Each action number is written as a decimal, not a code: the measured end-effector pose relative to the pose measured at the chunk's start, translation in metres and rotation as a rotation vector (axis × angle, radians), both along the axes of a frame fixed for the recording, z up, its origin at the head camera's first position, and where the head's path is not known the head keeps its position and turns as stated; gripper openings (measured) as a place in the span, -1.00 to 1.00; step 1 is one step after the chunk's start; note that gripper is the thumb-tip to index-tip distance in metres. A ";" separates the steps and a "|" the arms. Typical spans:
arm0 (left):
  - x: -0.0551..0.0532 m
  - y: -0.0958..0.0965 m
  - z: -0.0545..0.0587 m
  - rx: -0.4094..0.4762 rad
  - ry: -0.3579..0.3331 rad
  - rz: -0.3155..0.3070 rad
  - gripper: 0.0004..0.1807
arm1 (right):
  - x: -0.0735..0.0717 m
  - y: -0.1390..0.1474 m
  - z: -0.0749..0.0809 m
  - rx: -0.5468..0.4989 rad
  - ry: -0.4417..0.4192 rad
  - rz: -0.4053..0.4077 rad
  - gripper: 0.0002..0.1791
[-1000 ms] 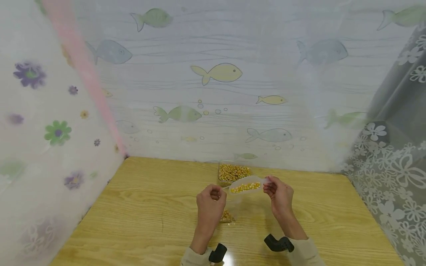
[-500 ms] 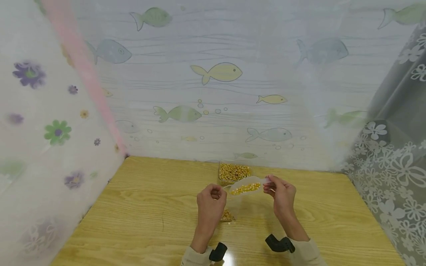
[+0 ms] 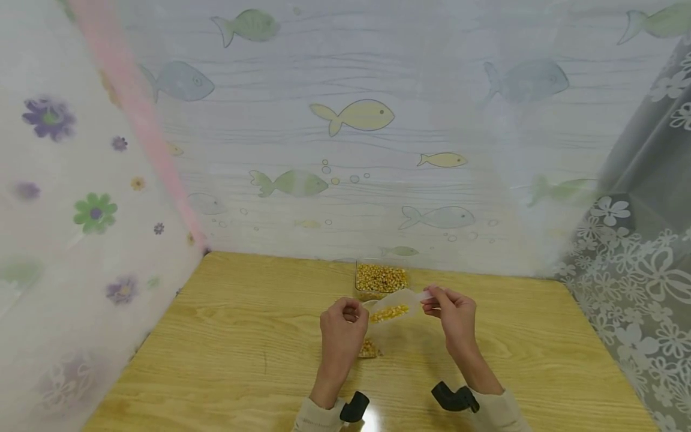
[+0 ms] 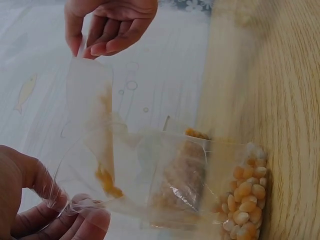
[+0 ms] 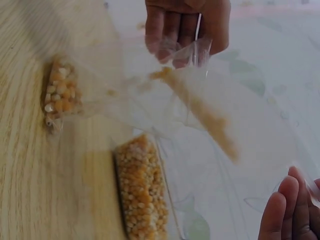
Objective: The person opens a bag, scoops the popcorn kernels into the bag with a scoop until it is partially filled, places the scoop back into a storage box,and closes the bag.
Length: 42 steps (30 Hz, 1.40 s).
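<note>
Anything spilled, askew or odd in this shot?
Nothing stands out. The translucent scoop tilts toward the left hand, but that would fit pouring its corn kernels into the clear plastic bag pinched there. The clear corn box sits upright; I see no obvious spill, though blur could hide a stray kernel.

A: Of what is the half-clear white long scoop point(image 3: 406, 297) made?
B: It seems smooth plastic, rather matt. The colourless thin bag point(image 4: 215, 175) is also plastic, but wrinkled and glossy.
A: And the yellow-brown flat worktop point(image 3: 243, 324)?
B: It shows wood grain, with a smooth, shiny finish.
A: The beige long sleeve point(image 3: 496, 411)?
B: Matt cloth. The black bent wrist piece point(image 3: 354, 408) looks like matt plastic.
</note>
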State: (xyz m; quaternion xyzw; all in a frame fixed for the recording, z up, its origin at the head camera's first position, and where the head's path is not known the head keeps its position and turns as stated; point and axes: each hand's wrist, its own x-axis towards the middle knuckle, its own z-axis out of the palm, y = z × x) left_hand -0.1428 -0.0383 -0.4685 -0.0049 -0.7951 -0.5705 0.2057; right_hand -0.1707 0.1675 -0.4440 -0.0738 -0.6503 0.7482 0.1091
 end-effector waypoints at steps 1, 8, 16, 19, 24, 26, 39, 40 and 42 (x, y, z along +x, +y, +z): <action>0.000 0.000 0.000 -0.001 0.002 0.000 -0.93 | 0.001 -0.001 0.001 0.014 0.004 0.000 -0.73; -0.001 0.000 -0.001 0.004 0.001 -0.013 -0.92 | 0.007 -0.006 0.009 0.119 0.086 0.004 -0.72; -0.003 0.001 0.002 0.003 0.001 -0.011 -0.92 | 0.014 -0.014 0.017 0.246 0.265 -0.018 -0.78; -0.003 0.001 0.003 0.000 0.010 -0.010 -0.93 | 0.016 -0.016 0.018 0.268 0.313 -0.023 -0.80; -0.005 0.001 0.004 -0.001 0.014 -0.008 -0.92 | 0.018 -0.019 0.021 0.308 0.350 -0.028 -0.77; -0.005 0.001 0.005 -0.002 0.012 -0.006 -0.92 | 0.019 -0.019 0.022 0.317 0.357 -0.029 -0.76; -0.001 0.001 0.001 0.003 -0.021 -0.011 -0.92 | 0.031 -0.022 0.036 0.302 0.474 -0.054 -0.84; 0.000 0.000 0.000 0.002 -0.020 -0.009 -0.92 | 0.032 -0.022 0.036 0.305 0.493 -0.065 -0.83; 0.000 0.000 0.000 0.000 -0.017 -0.006 -0.93 | 0.033 -0.021 0.037 0.311 0.540 -0.088 -0.83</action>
